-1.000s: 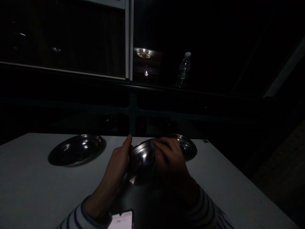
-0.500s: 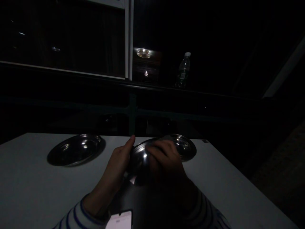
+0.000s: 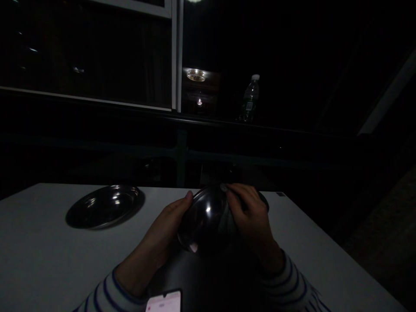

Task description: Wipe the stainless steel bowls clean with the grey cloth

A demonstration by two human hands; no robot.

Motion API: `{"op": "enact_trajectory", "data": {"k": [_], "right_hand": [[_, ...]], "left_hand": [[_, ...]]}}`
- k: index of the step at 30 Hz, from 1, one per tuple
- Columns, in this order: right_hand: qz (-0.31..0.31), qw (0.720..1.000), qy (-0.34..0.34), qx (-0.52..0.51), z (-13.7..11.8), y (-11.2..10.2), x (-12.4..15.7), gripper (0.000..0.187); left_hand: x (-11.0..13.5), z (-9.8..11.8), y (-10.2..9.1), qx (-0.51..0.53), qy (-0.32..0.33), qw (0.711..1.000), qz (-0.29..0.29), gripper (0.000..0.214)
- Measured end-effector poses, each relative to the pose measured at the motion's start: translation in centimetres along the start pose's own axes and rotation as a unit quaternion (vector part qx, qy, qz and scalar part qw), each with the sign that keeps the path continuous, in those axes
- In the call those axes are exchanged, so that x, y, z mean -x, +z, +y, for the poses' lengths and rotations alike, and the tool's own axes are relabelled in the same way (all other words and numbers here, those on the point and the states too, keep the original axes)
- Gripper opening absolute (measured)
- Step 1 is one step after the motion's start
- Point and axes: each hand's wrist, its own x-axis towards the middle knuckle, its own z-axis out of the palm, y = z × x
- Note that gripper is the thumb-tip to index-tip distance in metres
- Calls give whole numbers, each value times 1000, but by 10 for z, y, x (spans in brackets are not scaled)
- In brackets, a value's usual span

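Note:
A shiny metal bowl [image 3: 203, 216] is held tilted up over the table, its inside or underside hard to tell apart in the dim light. My left hand [image 3: 167, 227] grips its left edge, thumb up along the rim. At the right rim my right hand [image 3: 250, 210] pinches a greyish cloth [image 3: 224, 216] that hangs against the metal. Behind that hand, a second metal dish [image 3: 265, 200] shows only as a sliver. Another wide metal dish [image 3: 102, 207] rests on the table to the left.
The white table [image 3: 42, 251] spreads out under my hands. A lit phone [image 3: 165, 302] lies near the front edge. Beyond the table, a clear plastic bottle [image 3: 250, 99] stands on a dark ledge beside a window frame [image 3: 177, 56].
My right hand has moved right and up along the bowl to its right rim, carrying the cloth. The bowl has shifted slightly right with my left hand and now hides more of the dish behind.

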Motion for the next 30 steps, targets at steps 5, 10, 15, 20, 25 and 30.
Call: {"op": "enact_trajectory", "data": {"k": [5, 10, 15, 20, 25, 30], "right_hand": [[9, 1000, 17, 18, 1, -3, -1, 15], [-5, 999, 1, 34, 4, -3, -2, 15], [-38, 999, -24, 29, -5, 5, 2, 17], [-137, 980, -141, 19, -24, 15, 11, 31], [-141, 971, -181, 70, -16, 13, 10, 29], [-97, 982, -141, 76, -17, 15, 11, 31]], "left_hand": [[-3, -1, -6, 32, -17, 999, -31, 32], [-1, 2, -7, 42, 4, 997, -57, 22], [-2, 2, -7, 24, 42, 998, 45, 18], [-7, -1, -9, 5, 64, 989, 135, 25], [-8, 1, -11, 0, 71, 979, 191, 32], [-7, 0, -9, -7, 76, 981, 180, 33]]}}
